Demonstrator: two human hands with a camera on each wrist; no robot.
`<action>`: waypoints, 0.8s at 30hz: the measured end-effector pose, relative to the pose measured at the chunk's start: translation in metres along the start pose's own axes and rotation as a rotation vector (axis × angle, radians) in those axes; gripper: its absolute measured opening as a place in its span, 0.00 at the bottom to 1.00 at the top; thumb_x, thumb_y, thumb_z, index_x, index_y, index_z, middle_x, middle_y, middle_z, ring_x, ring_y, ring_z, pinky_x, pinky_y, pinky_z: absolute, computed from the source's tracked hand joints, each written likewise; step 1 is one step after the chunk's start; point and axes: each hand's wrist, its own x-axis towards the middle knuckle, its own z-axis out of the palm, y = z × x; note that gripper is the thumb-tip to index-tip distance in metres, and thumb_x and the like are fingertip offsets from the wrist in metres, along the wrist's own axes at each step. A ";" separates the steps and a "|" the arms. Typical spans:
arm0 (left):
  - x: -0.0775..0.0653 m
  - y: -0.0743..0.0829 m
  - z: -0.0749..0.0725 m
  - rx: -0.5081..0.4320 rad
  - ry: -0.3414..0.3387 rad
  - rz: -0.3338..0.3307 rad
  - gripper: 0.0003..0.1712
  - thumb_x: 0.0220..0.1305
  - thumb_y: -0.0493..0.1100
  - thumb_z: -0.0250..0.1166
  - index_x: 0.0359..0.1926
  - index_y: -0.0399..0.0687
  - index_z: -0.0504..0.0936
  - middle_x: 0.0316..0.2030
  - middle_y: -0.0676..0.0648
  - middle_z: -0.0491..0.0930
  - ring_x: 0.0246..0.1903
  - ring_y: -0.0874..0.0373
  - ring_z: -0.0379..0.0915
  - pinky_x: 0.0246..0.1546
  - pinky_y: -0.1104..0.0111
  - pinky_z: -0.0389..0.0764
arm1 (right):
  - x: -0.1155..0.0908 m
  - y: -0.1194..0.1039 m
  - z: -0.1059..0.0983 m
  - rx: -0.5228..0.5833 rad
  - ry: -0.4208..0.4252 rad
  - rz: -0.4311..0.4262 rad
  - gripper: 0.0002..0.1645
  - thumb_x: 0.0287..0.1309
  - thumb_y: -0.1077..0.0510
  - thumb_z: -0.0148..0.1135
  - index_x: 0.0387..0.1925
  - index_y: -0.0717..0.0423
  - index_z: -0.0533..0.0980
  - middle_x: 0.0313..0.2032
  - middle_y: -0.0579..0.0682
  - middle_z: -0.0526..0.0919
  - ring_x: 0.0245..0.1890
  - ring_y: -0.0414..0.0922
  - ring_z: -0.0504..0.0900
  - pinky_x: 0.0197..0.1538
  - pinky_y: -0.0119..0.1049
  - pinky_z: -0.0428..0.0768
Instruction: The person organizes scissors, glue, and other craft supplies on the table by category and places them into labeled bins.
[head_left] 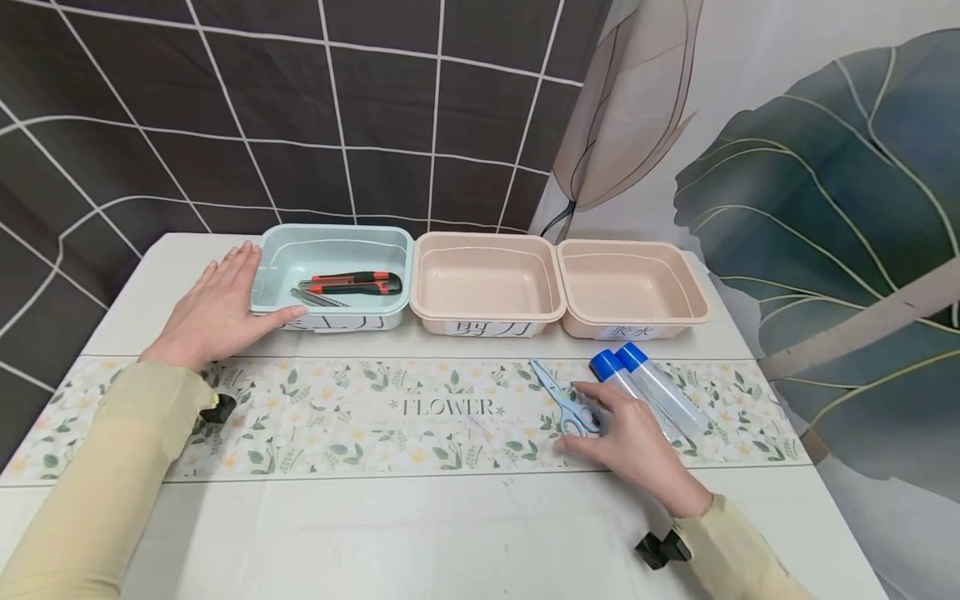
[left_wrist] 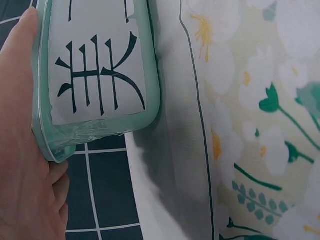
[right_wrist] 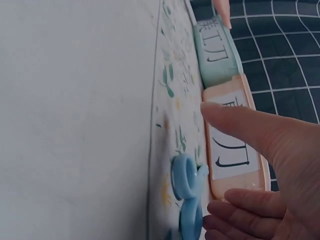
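Observation:
My left hand (head_left: 217, 304) lies along the left end of a light blue bin (head_left: 337, 323), its fingers extended and its thumb at the front rim. Inside that bin are a red and black utility knife (head_left: 363, 282) and a grey slim cutter (head_left: 318, 297). In the left wrist view the thumb runs along the rim of the labelled bin (left_wrist: 150, 75). My right hand (head_left: 633, 437) hovers by light blue scissors (head_left: 561, 393), thumb and fingers apart near the handles. The right wrist view shows the scissors' finger loops (right_wrist: 184, 177) beside this hand, with nothing between thumb and fingers.
Two pink bins, one in the middle (head_left: 487, 318) and one at the right (head_left: 637, 321), stand beside the blue one, each with a paper label. Two clear glue bottles with blue caps (head_left: 633, 357) lie right of the scissors. A floral strip (head_left: 337, 417) crosses the white table.

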 end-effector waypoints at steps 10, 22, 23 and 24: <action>0.000 -0.001 -0.001 0.004 -0.002 0.002 0.67 0.66 0.75 0.55 0.79 0.30 0.36 0.78 0.29 0.38 0.77 0.36 0.32 0.76 0.48 0.33 | -0.004 0.001 0.008 -0.046 0.013 -0.003 0.43 0.41 0.53 0.86 0.59 0.64 0.79 0.54 0.59 0.83 0.56 0.58 0.79 0.58 0.56 0.77; 0.001 0.000 0.000 0.004 -0.003 0.005 0.66 0.66 0.75 0.55 0.79 0.30 0.37 0.78 0.29 0.37 0.77 0.36 0.31 0.76 0.48 0.32 | 0.004 0.000 0.008 -0.081 -0.059 -0.099 0.38 0.42 0.58 0.84 0.58 0.61 0.80 0.54 0.54 0.83 0.55 0.54 0.80 0.57 0.53 0.79; 0.002 0.000 0.000 0.004 -0.005 0.003 0.67 0.66 0.75 0.55 0.79 0.30 0.37 0.78 0.29 0.37 0.77 0.36 0.31 0.76 0.48 0.32 | 0.004 0.000 0.007 -0.100 -0.058 -0.099 0.38 0.41 0.57 0.85 0.57 0.61 0.81 0.52 0.54 0.83 0.54 0.54 0.81 0.56 0.53 0.80; 0.002 0.000 0.000 0.004 -0.008 0.001 0.67 0.66 0.75 0.55 0.79 0.30 0.37 0.78 0.29 0.37 0.77 0.37 0.31 0.76 0.48 0.32 | 0.004 0.000 0.007 -0.120 -0.060 -0.098 0.38 0.41 0.57 0.85 0.56 0.62 0.81 0.51 0.54 0.83 0.52 0.54 0.81 0.54 0.53 0.80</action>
